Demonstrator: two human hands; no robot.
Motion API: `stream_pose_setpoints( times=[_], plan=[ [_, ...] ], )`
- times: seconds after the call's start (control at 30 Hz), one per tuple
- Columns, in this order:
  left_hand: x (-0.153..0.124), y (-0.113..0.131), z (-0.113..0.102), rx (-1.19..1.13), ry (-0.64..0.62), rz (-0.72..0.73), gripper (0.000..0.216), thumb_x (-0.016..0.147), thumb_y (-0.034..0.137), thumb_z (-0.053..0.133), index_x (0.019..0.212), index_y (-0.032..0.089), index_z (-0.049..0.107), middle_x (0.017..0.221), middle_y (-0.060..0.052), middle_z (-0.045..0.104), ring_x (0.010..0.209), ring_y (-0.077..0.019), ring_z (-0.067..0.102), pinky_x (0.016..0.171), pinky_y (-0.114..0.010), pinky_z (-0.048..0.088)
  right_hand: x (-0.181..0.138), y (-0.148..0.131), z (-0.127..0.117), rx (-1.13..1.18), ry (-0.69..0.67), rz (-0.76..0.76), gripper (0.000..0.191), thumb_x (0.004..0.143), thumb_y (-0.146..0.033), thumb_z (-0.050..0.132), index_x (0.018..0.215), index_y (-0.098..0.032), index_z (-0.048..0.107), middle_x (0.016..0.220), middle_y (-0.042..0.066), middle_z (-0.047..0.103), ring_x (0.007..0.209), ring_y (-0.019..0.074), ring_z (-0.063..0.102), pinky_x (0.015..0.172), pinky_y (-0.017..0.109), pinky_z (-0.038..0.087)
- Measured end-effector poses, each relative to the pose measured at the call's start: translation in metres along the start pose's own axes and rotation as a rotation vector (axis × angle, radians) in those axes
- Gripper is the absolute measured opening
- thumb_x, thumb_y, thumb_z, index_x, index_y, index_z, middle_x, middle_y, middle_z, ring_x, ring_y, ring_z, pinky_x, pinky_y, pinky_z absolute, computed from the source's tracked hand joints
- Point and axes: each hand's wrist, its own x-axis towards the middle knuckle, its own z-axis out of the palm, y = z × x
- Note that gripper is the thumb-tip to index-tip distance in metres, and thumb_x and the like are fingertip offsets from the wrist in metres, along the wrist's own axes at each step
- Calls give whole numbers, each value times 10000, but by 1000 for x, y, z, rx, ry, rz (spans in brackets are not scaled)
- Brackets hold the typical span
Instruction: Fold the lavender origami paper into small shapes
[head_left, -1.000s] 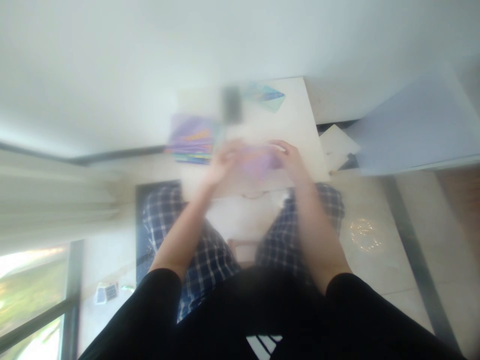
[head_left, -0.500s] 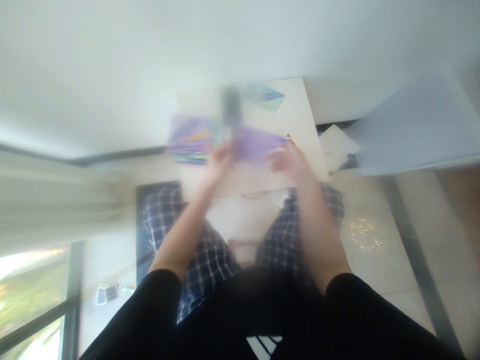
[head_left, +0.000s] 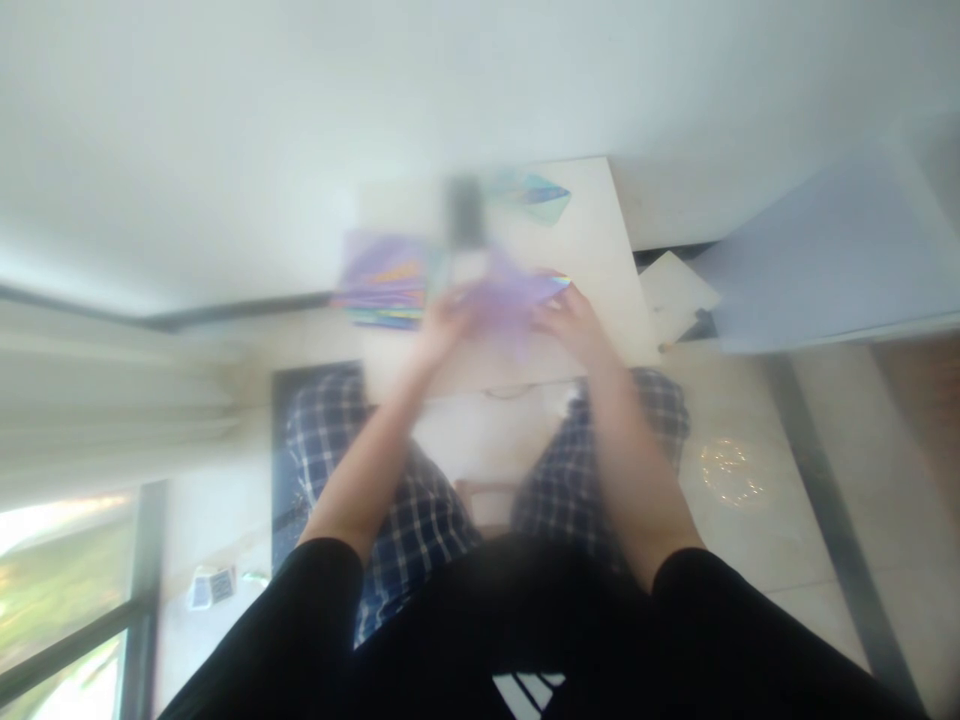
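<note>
A piece of purple paper [head_left: 510, 297], partly folded and shiny at its right tip, is held between my hands above the white table [head_left: 592, 240]. My left hand [head_left: 448, 315] grips its left side, fingers closed on the edge. On the right side my right hand [head_left: 564, 312] pinches it near the shiny tip. Haze in the middle of the picture blurs the folds and fingertips. To the left of my left hand lies a stack of coloured iridescent sheets [head_left: 386, 280], purple on top.
A folded light-blue paper piece [head_left: 547, 197] lies at the table's far side. Near it is a blurred dark object [head_left: 465, 210]. My knees in checked trousers [head_left: 427, 510] flank the table's front. A large pale panel [head_left: 832, 250] stands at right; small cards [head_left: 212, 587] lie on the floor.
The purple paper now looks more pointed, with a part sticking down toward me. My right hand has moved slightly left and down, closer to my left hand.
</note>
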Motion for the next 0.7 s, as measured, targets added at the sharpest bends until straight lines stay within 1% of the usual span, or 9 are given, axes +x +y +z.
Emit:
stream_pose_setpoints(
  times=[0.1, 0.17, 0.23, 0.33, 0.4, 0.53, 0.63, 0.7],
  plan=[
    [-1, 5, -2, -37, -76, 37, 610, 798, 569, 712, 1296, 227, 621, 1143, -98, 750, 873, -217, 761, 664, -290, 645, 2, 5, -1, -26, 24, -7, 704, 671, -645, 793, 1252, -284, 626, 1266, 52, 684, 1125, 274, 676, 889, 434, 617],
    [-1, 6, -3, -78, -122, 68, 659, 737, 536, 771, 1303, 233, 619, 1162, -98, 748, 904, -222, 759, 681, -283, 648, 2, 4, -1, -32, 42, -14, 735, 666, -682, 778, 1262, -279, 627, 1257, 53, 685, 1105, 272, 685, 890, 439, 618],
    [-1, 3, -3, -102, -133, 82, 672, 704, 505, 802, 1296, 237, 630, 1169, -95, 748, 904, -220, 758, 674, -273, 645, 2, 2, -1, -23, 56, -10, 751, 678, -711, 749, 1281, -280, 626, 1256, 52, 685, 1064, 265, 700, 869, 443, 625],
    [-3, -2, -3, -85, -117, 70, 594, 761, 523, 759, 1271, 239, 649, 1169, -86, 748, 894, -215, 758, 647, -274, 639, 0, -4, 2, 0, 70, 2, 731, 694, -721, 725, 1269, -278, 646, 1262, 51, 690, 1016, 257, 713, 831, 440, 636],
    [-4, -3, -3, -48, -102, 81, 543, 802, 549, 721, 1244, 236, 670, 1171, -88, 747, 916, -216, 753, 671, -281, 636, -1, -6, 3, 5, 71, -5, 688, 702, -705, 728, 1231, -270, 669, 1240, 51, 705, 1017, 255, 711, 829, 435, 636],
    [-6, 3, -4, 32, -53, 148, 531, 819, 613, 688, 1190, 235, 710, 1177, -94, 746, 1004, -223, 721, 809, -314, 621, -2, -5, 6, -37, 54, -23, 568, 715, -635, 751, 1133, -254, 706, 1160, 42, 740, 1008, 235, 703, 862, 411, 620],
    [-7, 6, -1, 54, -13, 166, 537, 815, 660, 666, 1105, 213, 737, 1135, -98, 750, 1037, -232, 701, 909, -364, 591, -1, -4, 8, -105, 99, -50, 430, 718, -550, 768, 997, -224, 735, 1032, 32, 763, 947, 219, 707, 903, 400, 590],
    [-7, 5, 1, 46, 23, 182, 535, 791, 684, 680, 1018, 205, 750, 1084, -96, 750, 1039, -236, 697, 940, -384, 571, -2, -5, 11, -151, 130, -69, 337, 725, -501, 762, 898, -212, 741, 946, 27, 766, 922, 216, 707, 926, 396, 570]
  ],
)
